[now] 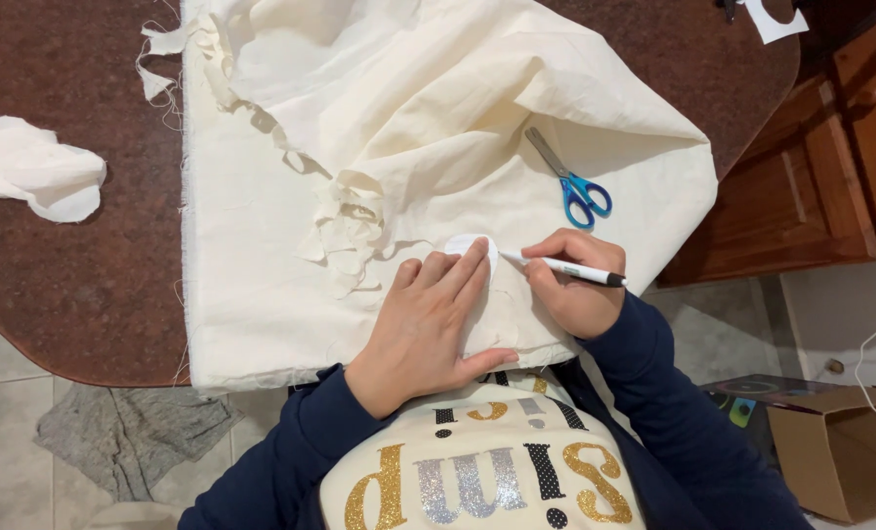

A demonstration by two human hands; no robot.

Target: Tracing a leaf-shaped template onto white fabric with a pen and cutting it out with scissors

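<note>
My left hand (430, 322) lies flat on a cream cloth (261, 275), its fingertips pressing down a small white round template (461, 243). My right hand (575, 285) holds a white pen (566, 267) with a black cap, its tip touching the right edge of the template. The cloth is bunched and folded toward the back of the brown table (75, 275). Blue-handled scissors (572, 183) lie shut on the cloth just behind my right hand.
A heap of cut cloth pieces (348, 231) sits left of the template. A crumpled white scrap (38, 169) lies at the table's left. A grey rag (129, 432) is on the tiled floor, a cardboard box (835, 447) at right, wooden cabinets (830, 167) behind it.
</note>
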